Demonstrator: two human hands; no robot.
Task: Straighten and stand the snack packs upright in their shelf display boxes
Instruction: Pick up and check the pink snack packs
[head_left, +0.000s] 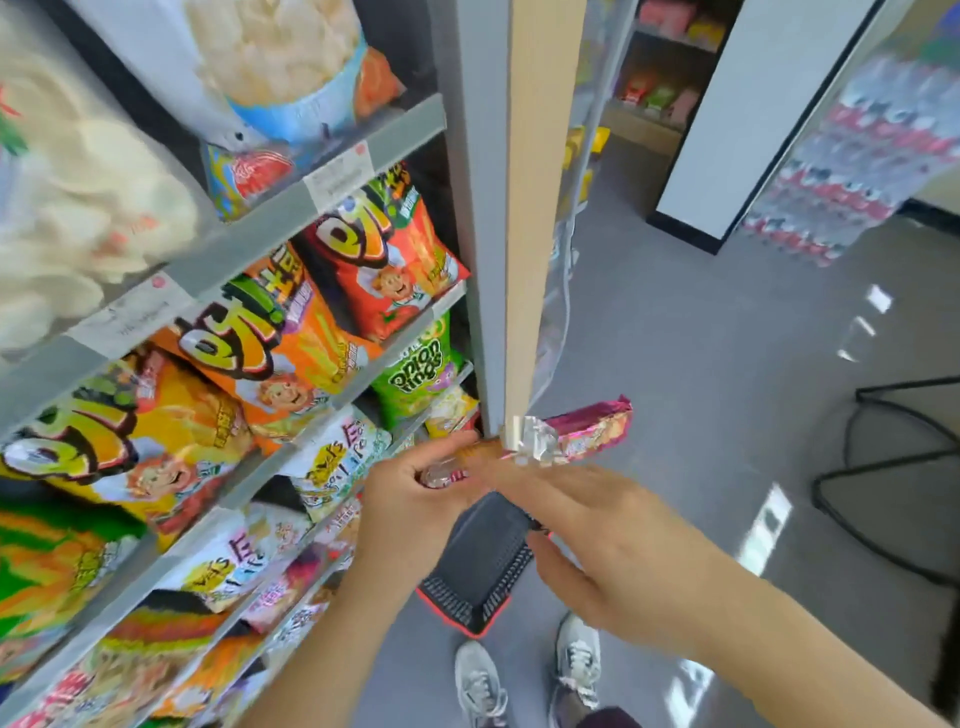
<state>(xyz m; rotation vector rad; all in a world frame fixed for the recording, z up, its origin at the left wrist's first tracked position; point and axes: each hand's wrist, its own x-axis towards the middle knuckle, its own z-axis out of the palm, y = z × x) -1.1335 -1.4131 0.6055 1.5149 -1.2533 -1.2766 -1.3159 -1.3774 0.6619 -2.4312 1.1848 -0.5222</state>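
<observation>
My right hand (597, 519) is nearest. It is motion-blurred, with fingers stretched toward a pink snack pack (592, 428); I can't tell if it grips. My left hand (410, 504) is curled round a small pink-and-silver pack (441, 475). The pink snack pack lies roughly level just above the right fingers, poking out past the end post (535, 208). Below the hands, a black basket (478, 566) with a red rim and grey shoes (480, 680) are on the floor (675, 364). On the shelf (311, 197), a green bag (415, 369) reads "Onion rings". The orange bags (275, 332) carry big Korean lettering, and the price labels (337, 176) are unreadable.
</observation>
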